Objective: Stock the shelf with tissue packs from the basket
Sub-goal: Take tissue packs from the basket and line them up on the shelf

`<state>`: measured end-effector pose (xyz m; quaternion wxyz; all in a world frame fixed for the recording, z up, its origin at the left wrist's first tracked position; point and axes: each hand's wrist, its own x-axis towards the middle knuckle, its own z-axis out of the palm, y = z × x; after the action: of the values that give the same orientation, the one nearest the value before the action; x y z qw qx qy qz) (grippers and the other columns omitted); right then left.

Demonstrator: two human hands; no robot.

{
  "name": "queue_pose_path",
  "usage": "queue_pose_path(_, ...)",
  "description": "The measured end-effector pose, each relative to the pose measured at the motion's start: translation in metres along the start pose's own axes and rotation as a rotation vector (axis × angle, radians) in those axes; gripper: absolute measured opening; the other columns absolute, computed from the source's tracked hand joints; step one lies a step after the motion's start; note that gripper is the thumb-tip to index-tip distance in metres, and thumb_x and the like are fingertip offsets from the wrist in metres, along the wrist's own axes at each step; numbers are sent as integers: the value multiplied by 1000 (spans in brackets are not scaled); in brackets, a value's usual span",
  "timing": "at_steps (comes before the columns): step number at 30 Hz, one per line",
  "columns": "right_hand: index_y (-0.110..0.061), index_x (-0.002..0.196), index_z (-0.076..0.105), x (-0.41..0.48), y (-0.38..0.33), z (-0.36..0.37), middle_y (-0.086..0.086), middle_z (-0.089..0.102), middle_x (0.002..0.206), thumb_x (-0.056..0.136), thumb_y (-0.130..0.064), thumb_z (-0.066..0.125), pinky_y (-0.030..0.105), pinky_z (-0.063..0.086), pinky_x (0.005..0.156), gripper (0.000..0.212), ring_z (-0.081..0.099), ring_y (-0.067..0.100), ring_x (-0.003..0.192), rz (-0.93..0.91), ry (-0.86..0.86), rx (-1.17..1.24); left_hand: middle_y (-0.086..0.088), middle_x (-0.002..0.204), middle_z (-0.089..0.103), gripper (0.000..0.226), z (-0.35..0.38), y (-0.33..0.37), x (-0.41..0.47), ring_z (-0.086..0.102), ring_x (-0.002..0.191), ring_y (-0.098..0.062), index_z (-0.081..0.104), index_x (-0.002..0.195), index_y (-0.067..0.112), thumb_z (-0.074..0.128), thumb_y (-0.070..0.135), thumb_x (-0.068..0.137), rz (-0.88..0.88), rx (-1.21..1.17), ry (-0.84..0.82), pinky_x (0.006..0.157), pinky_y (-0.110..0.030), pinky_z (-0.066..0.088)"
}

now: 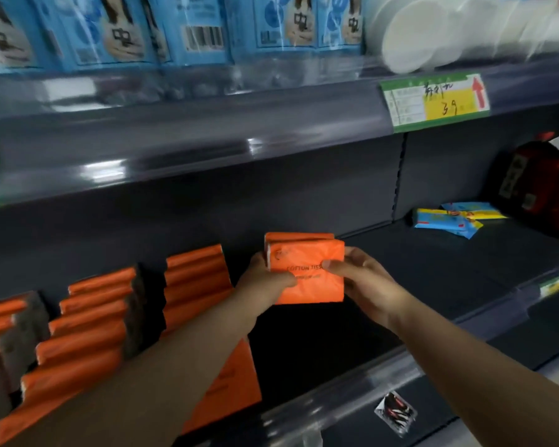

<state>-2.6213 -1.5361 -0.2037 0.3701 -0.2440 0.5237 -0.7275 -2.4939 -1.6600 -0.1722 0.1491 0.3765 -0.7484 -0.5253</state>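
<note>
Two orange tissue packs (307, 269), pressed together, are held upright over the dark middle shelf (400, 262). My left hand (265, 282) grips their left edge with the thumb across the front. My right hand (362, 279) grips the right edge, thumb on the printed face. To the left, several rows of orange tissue packs (94, 321) stand on the same shelf, and one more row (194, 279) sits just left of my hands. The basket is out of view.
Blue tissue packages (188, 30) and white paper plates (410, 37) fill the upper shelf. A green and yellow price tag (436, 101) hangs on its rail. Small blue and yellow packs (449, 217) and red packages (542, 179) lie at the right of the middle shelf.
</note>
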Motion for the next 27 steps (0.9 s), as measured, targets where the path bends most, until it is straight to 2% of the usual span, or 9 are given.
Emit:
queue_pose_path(3,-11,108,58,28,10,4,11,70,100,86,-1,59,29,56,70,25,69,22,87,16,10,-18,-14,122,60,55,5,-7,28,57,113,-33,46,128,11,68,9,78,-38,27,44,101,-44,45)
queue_pose_path(7,-17,102,60,59,23,12,6,67,90,85,2,49,26,51,68,28,65,17,80,25,41,-143,-19,129,55,61,11,-16,59,55,117,-37,40,134,7,68,5,79,-102,-4,69,101,-47,46)
queue_pose_path(11,-26,100,58,81,34,19,2,66,99,87,-4,48,23,48,66,27,64,13,86,4,63,-266,-17,135,49,71,9,-21,83,51,122,-35,31,141,9,67,3,81,-152,-32,98,103,-48,44)
queue_pose_path(14,-19,114,57,93,42,25,7,64,112,90,-3,45,20,50,66,32,64,14,93,-20,71,-323,-15,135,53,60,7,-25,92,53,122,-33,41,138,12,63,3,83,-222,-146,28,103,-50,44)
queue_pose_path(17,-15,124,52,98,49,27,11,63,118,90,1,41,27,53,79,39,63,21,102,-31,105,-350,-14,131,57,52,9,-29,99,57,117,-31,46,134,13,58,0,86,-241,-207,13,97,-48,48)
queue_pose_path(20,-19,114,49,102,54,24,6,63,110,92,2,38,21,51,72,33,62,15,93,-32,105,-366,-15,132,55,50,11,-31,105,57,116,-32,43,135,14,55,-1,88,-252,-209,19,92,-50,49)
queue_pose_path(23,-23,114,46,106,56,23,-1,62,100,92,2,38,19,48,66,34,60,9,87,-35,94,-391,-14,137,48,54,10,-35,113,51,123,-33,37,138,16,56,1,89,-246,-193,32,96,-56,45)
queue_pose_path(27,-20,126,44,115,59,24,-1,61,102,91,3,38,25,49,74,42,60,12,92,-18,94,-435,-14,139,47,58,9,-39,122,50,123,-35,34,141,16,57,2,89,-231,-198,44,98,-58,44)
